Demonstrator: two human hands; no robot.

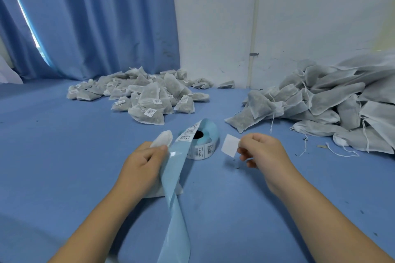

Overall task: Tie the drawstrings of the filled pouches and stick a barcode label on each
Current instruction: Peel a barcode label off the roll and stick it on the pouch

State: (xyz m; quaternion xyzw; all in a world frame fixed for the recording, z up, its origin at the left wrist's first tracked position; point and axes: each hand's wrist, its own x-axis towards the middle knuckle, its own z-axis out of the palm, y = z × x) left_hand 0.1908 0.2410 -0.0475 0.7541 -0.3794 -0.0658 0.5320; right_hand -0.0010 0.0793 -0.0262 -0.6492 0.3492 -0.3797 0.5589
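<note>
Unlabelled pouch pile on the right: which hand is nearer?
Right. The right hand, pinching a peeled label, is in front of the pile; the left hand, gripping a pouch, is farther left.

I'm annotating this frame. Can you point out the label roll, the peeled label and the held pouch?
label roll (203,151), head view, on the printed labels around its side.
peeled label (229,145), head view, on the middle of its white face.
pouch (163,137), head view, on its rounded white top end.

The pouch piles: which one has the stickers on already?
The left pile, in front of the blue curtain: its pouches carry white barcode labels. The right pile shows only loose drawstrings, no labels.
</note>
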